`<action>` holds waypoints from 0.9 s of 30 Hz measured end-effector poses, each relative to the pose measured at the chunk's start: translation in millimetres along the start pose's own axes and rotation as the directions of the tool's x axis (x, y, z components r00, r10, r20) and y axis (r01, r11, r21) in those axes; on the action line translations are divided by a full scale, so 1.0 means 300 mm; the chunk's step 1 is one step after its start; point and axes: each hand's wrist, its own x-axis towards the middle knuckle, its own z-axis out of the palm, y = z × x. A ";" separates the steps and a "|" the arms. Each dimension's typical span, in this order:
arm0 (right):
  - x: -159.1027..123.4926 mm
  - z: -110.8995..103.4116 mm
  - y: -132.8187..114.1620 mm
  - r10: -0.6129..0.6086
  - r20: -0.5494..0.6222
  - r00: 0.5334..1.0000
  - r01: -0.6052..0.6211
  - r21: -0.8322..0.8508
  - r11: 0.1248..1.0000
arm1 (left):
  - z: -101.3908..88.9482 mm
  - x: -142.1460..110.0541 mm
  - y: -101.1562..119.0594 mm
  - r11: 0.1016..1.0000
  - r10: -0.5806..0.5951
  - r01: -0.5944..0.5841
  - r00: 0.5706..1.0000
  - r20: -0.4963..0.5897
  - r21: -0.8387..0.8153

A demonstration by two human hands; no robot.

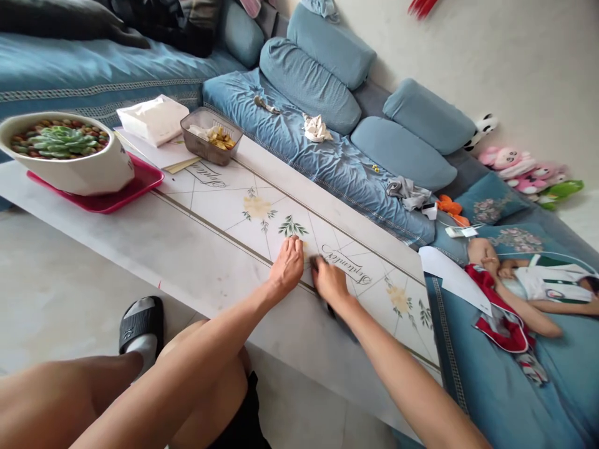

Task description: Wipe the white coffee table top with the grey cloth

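Over the middle of the patterned table (224, 268), my left hand (286, 265) has its fingers curled together; whatever they may hold is hidden. Just to its right, my right hand (331, 284) is closed around a dark, blurred object (314, 260), whose kind I cannot make out. A dark patch also shows below that hand and forearm, and I cannot tell whether it is part of the object or a shadow. The hands are close but apart, above printed flowers and "September" lettering on the tabletop.
A white pot (70, 156) with a succulent stands on a pink tray (140, 187) at the left. Beyond it are a white tissue pack (153, 120) and a grey plastic box (206, 146) holding peel-like scraps. A blue sofa (397, 212) runs behind; a person (528, 280) lies at right.
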 end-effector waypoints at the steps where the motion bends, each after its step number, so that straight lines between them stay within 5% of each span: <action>1: 0.060 -0.034 -0.015 0.011 -0.026 1.000 -0.010 0.013 1.000 | -0.002 0.002 -0.002 1.000 0.004 -0.004 1.000 0.006 0.003; 4: 0.103 -0.063 -0.036 0.019 -0.062 0.998 -0.016 0.047 0.999 | -0.013 0.011 -0.004 1.000 0.010 -0.010 1.000 0.021 0.000; 11: -0.291 0.171 0.030 -0.178 0.060 0.982 0.174 0.071 0.982 | -0.022 0.004 0.001 0.998 -0.020 0.019 1.000 -0.011 -0.059; 13: -0.248 0.153 0.032 -0.137 0.042 0.990 0.134 0.070 0.989 | -0.016 0.001 -0.001 0.998 -0.023 0.022 1.000 -0.014 -0.063; 18: 0.087 -0.049 -0.035 0.036 -0.073 0.997 -0.029 0.090 0.996 | -0.012 0.007 -0.011 0.999 0.000 0.000 1.000 -0.007 -0.042; 20: 0.114 -0.082 -0.060 0.023 -0.094 0.995 -0.013 0.109 0.994 | -0.019 0.012 -0.013 0.999 0.012 -0.012 1.000 -0.012 -0.036; 23: -0.045 -0.002 -0.074 -0.040 -0.080 0.996 0.050 0.119 0.992 | -0.026 0.013 -0.016 0.999 0.017 -0.019 0.999 -0.043 -0.035; 27: -0.388 0.239 0.039 -0.098 -0.025 0.995 0.100 0.117 0.988 | -0.026 0.016 -0.028 1.000 0.012 -0.014 0.997 -0.073 -0.026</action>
